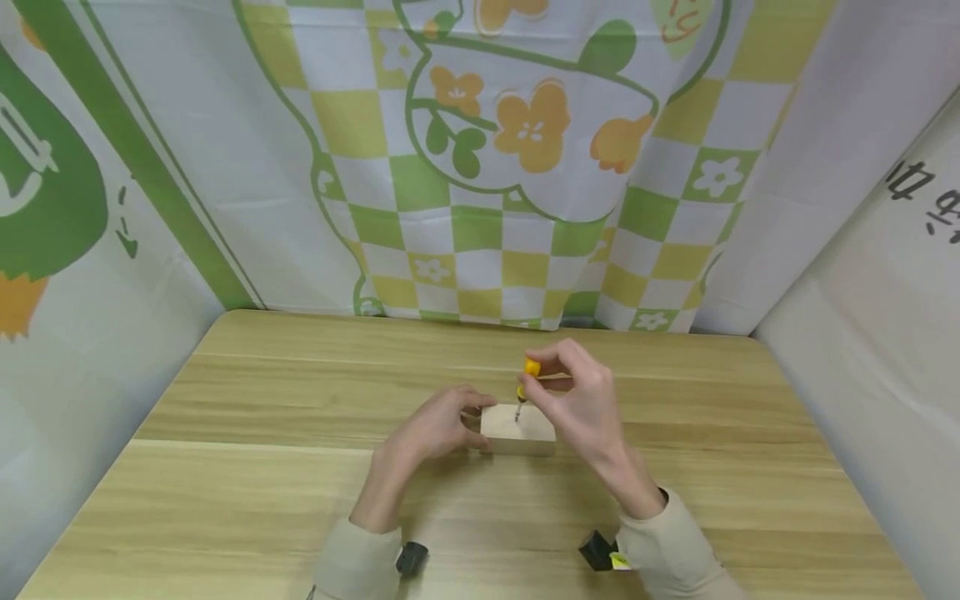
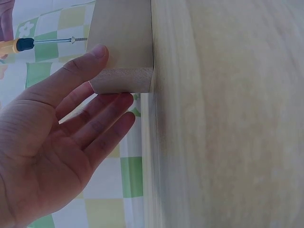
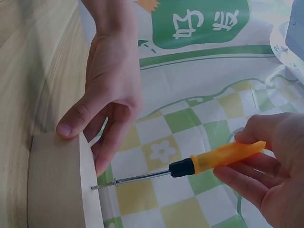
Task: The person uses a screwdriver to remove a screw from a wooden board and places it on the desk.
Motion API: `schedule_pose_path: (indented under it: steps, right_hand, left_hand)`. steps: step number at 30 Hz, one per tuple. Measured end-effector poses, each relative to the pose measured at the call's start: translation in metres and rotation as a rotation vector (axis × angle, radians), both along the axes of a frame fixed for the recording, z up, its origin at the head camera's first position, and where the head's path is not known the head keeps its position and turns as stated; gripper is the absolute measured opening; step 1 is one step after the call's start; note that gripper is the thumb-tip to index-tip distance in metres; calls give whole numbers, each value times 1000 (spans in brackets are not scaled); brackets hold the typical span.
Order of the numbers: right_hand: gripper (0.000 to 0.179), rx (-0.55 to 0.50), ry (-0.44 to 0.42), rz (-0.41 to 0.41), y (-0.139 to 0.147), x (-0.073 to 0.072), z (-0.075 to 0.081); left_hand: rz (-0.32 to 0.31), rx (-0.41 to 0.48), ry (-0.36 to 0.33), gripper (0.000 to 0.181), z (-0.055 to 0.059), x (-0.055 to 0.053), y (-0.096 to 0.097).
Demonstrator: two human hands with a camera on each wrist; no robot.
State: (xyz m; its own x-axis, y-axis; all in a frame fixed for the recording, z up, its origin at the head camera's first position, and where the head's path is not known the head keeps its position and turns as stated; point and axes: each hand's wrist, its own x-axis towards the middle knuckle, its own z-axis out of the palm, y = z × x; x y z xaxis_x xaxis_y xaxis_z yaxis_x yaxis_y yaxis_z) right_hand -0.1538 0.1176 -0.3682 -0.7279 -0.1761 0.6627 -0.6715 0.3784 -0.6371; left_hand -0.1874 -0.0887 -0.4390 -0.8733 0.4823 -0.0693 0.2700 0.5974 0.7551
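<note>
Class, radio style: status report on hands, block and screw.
Left hand holds wooden block. Right hand grips screwdriver, set against screw. Screw threads showing. Nothing visible in the way.

Wood-grain desk (image 1: 247, 400), rounded far corners. Printed cloth (image 1: 480, 229) hangs behind far edge: green, yellow, white checks, orange flowers, green outlines. Left sheet (image 1: 90, 275) has green and orange print; right sheet (image 1: 862, 333), black characters.

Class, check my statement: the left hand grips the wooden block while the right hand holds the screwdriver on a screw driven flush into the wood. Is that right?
Not flush: the right wrist view shows the screw standing proud of the wooden block, threads exposed. The rest stands.
</note>
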Motion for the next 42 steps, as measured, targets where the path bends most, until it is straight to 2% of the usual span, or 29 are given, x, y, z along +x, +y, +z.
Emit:
schedule_pose_path:
  steps: [15, 23, 30, 34, 42]
  right_hand:
    - [26, -3, -67, 20, -1, -1, -1]
    - [27, 40, 25, -62, 1, -2, -5]
    - [23, 17, 82, -84, -2, -3, -7]
    - [21, 0, 75, -70, -1, -4, -6]
    - [22, 3, -11, 7, 3, -4, -2]
  left_hand:
    - [-2, 16, -7, 59, -2, 0, -1]
    - [-13, -8, 7, 61, -2, -1, -1]
    - [-10, 2, 14, 61, -2, -1, 0]
    - [-6, -2, 16, 60, -2, -1, 0]
    - [3, -5, 7, 59, -2, -1, 0]
